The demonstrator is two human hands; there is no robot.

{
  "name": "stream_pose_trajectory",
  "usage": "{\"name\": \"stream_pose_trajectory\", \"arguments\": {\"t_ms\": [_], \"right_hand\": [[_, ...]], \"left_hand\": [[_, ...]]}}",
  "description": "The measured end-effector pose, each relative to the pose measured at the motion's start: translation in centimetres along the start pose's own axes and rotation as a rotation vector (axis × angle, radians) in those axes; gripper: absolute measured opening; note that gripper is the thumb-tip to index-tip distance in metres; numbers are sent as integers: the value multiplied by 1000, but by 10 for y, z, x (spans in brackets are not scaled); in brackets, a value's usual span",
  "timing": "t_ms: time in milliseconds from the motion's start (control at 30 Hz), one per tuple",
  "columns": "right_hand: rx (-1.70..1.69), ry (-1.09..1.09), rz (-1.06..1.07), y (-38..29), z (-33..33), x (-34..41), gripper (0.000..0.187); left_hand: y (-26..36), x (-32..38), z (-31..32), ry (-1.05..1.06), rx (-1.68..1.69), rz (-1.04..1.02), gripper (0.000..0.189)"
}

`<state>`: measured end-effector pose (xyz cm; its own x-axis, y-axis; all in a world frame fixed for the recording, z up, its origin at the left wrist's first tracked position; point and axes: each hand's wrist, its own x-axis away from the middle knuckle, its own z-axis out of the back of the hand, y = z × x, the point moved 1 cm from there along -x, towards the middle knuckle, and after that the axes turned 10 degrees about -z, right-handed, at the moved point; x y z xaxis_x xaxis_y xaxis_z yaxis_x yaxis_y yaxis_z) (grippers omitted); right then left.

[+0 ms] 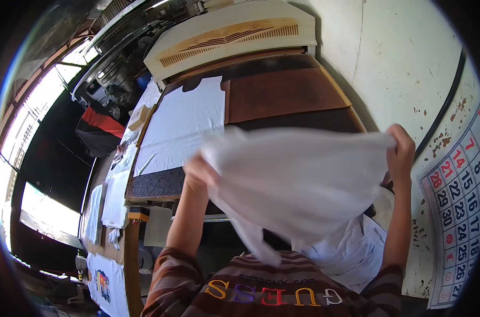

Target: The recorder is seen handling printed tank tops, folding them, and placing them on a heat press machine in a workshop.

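A white cloth garment hangs stretched between my two hands, blurred by motion. My left hand grips its left side near the front edge of the dark belt, and my right hand grips the upper right corner. Beyond my left hand, a white T-shirt lies flat on the dark conveyor belt of what looks like a conveyor dryer. A brown sheet lies to the right of that shirt. More white fabric is heaped below the held garment, close to my body.
The dryer's cream metal hood stands at the far end. A side table at left bears folded white cloths, a small cardboard box and a printed white shirt. A pale wall with a calendar runs along the right.
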<state>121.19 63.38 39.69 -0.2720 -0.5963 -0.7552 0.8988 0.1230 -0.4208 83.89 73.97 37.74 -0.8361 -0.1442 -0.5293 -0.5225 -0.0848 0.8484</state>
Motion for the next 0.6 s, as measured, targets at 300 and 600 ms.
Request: {"name": "stream_pose_trajectory", "arguments": {"t_ms": [300, 600], "right_hand": [[-1337, -441, -871, -96, -42, -72, 27], [-1606, -397, -448, -77, -51, -127, 32]], "left_hand": [[14, 40, 19, 671, 52, -295, 52], [83, 153, 61, 797, 540, -466, 70]]}}
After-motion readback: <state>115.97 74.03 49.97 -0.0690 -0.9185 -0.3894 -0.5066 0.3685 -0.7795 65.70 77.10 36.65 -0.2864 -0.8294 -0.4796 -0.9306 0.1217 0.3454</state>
